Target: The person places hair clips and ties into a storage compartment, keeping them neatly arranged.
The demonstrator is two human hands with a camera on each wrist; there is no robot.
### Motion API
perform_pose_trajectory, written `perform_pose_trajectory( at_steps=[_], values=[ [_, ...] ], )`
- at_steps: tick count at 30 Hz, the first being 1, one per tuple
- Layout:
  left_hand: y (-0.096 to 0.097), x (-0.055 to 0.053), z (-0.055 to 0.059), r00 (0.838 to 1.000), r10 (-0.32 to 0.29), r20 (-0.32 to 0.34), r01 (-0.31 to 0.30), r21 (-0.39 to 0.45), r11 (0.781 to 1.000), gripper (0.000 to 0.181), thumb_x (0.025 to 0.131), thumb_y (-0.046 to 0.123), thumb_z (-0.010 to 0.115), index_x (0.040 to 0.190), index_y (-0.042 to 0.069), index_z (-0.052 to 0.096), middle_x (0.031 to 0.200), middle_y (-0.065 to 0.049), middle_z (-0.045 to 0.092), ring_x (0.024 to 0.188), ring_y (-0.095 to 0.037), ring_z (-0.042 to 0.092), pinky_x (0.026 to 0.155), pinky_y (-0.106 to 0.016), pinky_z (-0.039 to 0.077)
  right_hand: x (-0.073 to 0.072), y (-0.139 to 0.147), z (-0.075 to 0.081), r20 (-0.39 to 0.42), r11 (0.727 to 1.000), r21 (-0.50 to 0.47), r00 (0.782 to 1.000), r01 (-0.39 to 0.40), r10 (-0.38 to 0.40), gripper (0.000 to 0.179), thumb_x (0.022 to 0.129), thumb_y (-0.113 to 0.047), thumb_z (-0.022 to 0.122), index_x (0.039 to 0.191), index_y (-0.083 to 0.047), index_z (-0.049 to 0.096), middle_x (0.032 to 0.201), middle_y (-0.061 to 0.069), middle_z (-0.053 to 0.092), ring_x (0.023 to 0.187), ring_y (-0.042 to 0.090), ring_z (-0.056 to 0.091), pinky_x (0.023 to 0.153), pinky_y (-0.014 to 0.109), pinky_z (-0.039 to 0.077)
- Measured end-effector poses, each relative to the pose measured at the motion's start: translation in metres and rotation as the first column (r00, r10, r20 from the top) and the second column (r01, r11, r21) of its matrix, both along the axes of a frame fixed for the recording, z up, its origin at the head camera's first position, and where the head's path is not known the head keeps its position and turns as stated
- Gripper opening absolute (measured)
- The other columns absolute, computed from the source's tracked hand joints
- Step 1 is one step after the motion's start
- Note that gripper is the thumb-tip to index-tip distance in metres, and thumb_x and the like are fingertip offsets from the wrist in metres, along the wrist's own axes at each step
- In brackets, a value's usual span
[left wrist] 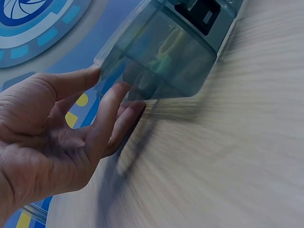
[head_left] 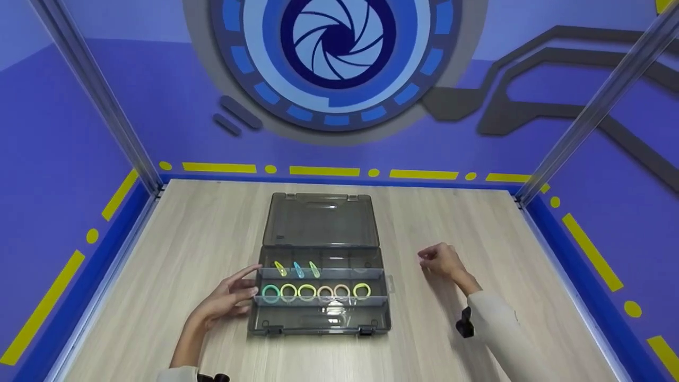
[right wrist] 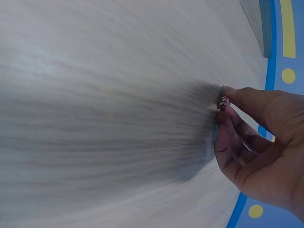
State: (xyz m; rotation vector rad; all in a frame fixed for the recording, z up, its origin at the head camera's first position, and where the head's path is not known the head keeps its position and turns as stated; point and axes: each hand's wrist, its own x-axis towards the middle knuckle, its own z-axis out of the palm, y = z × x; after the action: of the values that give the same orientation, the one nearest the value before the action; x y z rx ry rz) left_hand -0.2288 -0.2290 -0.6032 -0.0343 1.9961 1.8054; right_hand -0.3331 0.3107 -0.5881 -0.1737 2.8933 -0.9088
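A smoky grey plastic organizer box lies with its lid laid back. Three snap hair clips stand in its back row: a yellow clip, a blue clip and a green clip. The middle row holds several ring-shaped hair ties, among them a teal hair tie and a yellow hair tie. My left hand touches the box's left wall with loosely extended fingers. To the right of the box, my right hand pinches a small pinkish thing with pale stripes, mostly hidden by the fingertips.
The box stands on a light wood-grain table. Blue printed panels with yellow marks enclose the back and sides, with metal posts at the back corners. Two black latches sit on the box's front edge.
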Motion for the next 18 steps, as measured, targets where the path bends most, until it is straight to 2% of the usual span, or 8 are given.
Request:
perform_pose_trajectory(
  at_steps=[5,10,13,18],
  values=[
    [0.0002,-0.0011,-0.0009,1.0,-0.001,-0.001,0.001,-0.005,1.0,0.067,0.101,0.022,0.065,0.161,0.02,0.034,0.145,-0.025,0.044,0.094,-0.014,0.057,0.068,-0.022,0.053,0.0042,0.0014,0.0058,-0.007,0.999,0.021,0.999,-0.048,0.048,0.023,0.085,0.003,0.072,0.107,0.008,0.076,0.099,0.023,0.076,0.084,0.028,0.07,0.07,0.037,0.057],
    [-0.0011,-0.0011,-0.001,1.0,-0.007,-0.021,0.007,-0.016,1.0,0.067,0.102,0.022,0.064,0.161,0.02,0.033,0.144,-0.024,0.045,0.098,-0.015,0.057,0.07,-0.023,0.054,0.0081,0.0009,0.0069,-0.017,0.998,0.015,0.998,-0.056,0.057,0.028,0.081,0.01,0.067,0.107,0.008,0.075,0.093,0.021,0.075,0.079,0.024,0.068,0.066,0.033,0.054],
    [-0.0016,-0.0004,0.0002,0.999,-0.022,-0.038,0.022,-0.02,1.0,0.067,0.102,0.023,0.064,0.161,0.019,0.032,0.144,-0.024,0.045,0.099,-0.015,0.055,0.071,-0.024,0.054,0.0095,0.0015,0.0059,-0.039,0.998,-0.002,0.997,-0.06,0.06,0.029,0.082,0.011,0.066,0.109,0.008,0.074,0.09,0.02,0.075,0.074,0.019,0.065,0.063,0.029,0.051],
    [-0.0008,0.0003,-0.0004,0.999,-0.025,-0.032,0.024,-0.022,0.999,0.068,0.103,0.025,0.063,0.162,0.019,0.031,0.144,-0.023,0.046,0.098,-0.015,0.055,0.07,-0.024,0.054,0.0075,0.0064,0.0026,-0.036,0.997,-0.063,0.999,-0.037,0.035,0.031,0.088,0.008,0.065,0.118,0.011,0.069,0.094,0.025,0.075,0.074,0.021,0.067,0.061,0.024,0.048]
  ],
)
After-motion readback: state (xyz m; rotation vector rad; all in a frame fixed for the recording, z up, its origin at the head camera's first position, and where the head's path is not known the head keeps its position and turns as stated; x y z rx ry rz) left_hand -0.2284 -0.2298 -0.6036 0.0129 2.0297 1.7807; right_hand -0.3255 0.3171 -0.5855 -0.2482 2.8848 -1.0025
